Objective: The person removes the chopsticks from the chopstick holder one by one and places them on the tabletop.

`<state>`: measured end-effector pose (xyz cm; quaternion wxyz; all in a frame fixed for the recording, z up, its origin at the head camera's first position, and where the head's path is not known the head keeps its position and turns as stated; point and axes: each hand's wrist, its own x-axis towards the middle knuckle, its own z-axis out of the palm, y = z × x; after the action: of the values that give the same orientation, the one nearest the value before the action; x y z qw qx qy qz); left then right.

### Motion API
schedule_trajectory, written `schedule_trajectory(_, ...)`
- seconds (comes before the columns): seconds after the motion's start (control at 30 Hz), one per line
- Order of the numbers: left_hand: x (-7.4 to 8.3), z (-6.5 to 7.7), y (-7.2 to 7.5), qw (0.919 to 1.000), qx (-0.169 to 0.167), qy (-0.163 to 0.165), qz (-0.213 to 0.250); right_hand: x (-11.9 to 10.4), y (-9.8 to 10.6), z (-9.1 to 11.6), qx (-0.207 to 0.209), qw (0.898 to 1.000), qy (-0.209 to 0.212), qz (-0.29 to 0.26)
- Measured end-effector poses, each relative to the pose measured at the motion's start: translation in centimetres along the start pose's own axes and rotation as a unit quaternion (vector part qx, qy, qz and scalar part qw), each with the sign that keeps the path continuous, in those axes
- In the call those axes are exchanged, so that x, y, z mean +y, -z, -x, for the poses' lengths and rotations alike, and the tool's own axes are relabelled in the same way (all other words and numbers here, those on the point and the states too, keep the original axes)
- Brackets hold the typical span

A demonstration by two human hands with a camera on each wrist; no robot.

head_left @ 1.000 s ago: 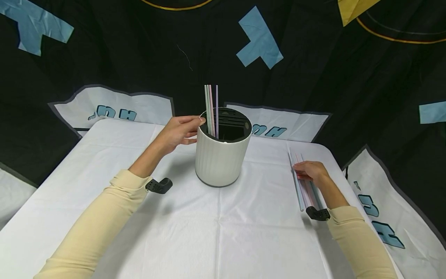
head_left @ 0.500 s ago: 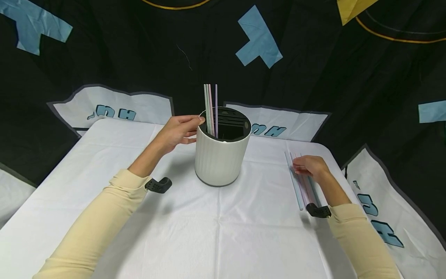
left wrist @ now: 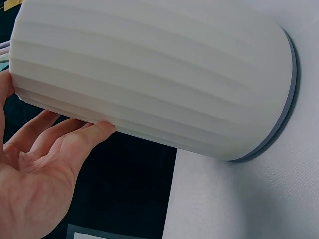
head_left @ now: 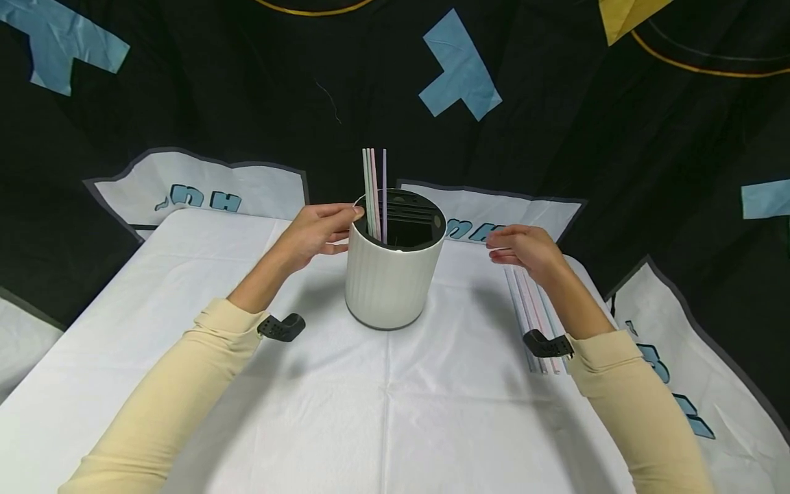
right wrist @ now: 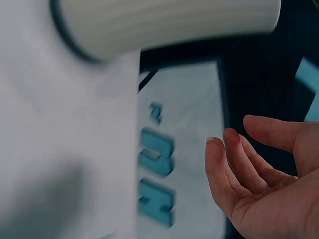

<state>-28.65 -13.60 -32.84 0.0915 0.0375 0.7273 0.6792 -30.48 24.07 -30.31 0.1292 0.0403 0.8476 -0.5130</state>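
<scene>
A white ribbed round holder (head_left: 389,291) with a black slotted inside and dark base stands on the table. Several pastel drinking straws (head_left: 373,189) stand upright at its left side. My left hand (head_left: 317,233) grips the holder's upper left edge, thumb at the rim and fingertips against the ribbed wall, as the left wrist view also shows. Raised between the holder and the loose straws, my right hand (head_left: 524,250) has relaxed, bent fingers (right wrist: 215,159) with no object visible between them. Below that hand several more pastel straws (head_left: 535,322) lie side by side on the table, partly covered by the wrist.
A white cloth covers the table (head_left: 308,425). Behind it hangs a black curtain (head_left: 247,89) with blue tape pieces (head_left: 459,68). White printed banners (head_left: 228,195) line the far side and the right side.
My right hand has lifted off the loose straws and moved up and left toward the holder. Those straws have shifted slightly. My left hand and the holder look unchanged.
</scene>
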Motion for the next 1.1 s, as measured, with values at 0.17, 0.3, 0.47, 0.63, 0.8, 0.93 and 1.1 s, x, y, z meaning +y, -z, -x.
schedule_trajectory(0.17,0.1,0.0,0.1,1.0,0.001,0.0,0.0,-4.2,-2.1,0.5,0.006,0.999,0.043,-0.012)
schedule_trajectory(0.3,0.0,0.0,0.2,1.0,-0.001,0.0,-0.003,-7.0,-3.8,1.0,0.003,0.997,0.077,-0.026)
schedule_trajectory(0.47,0.1,0.0,0.1,1.0,-0.003,0.001,0.001,-9.6,-5.9,1.5,-0.003,0.992,0.117,-0.039)
schedule_trajectory(0.63,0.1,0.1,0.0,1.0,-0.004,0.002,0.002,-10.8,-7.8,1.7,-0.028,0.989,0.133,-0.052)
schedule_trajectory(0.8,0.2,0.1,-0.1,1.0,-0.006,0.004,0.006,-11.5,-9.4,1.8,-0.05,0.987,0.136,-0.064)
schedule_trajectory(0.93,0.3,0.2,0.0,0.9999,-0.004,0.007,0.007,-11.8,-10.4,1.6,-0.061,0.987,0.131,-0.064)
schedule_trajectory(1.1,0.3,0.3,0.0,0.9999,-0.006,0.008,0.009,-11.9,-11.2,1.4,-0.068,0.988,0.135,-0.032)
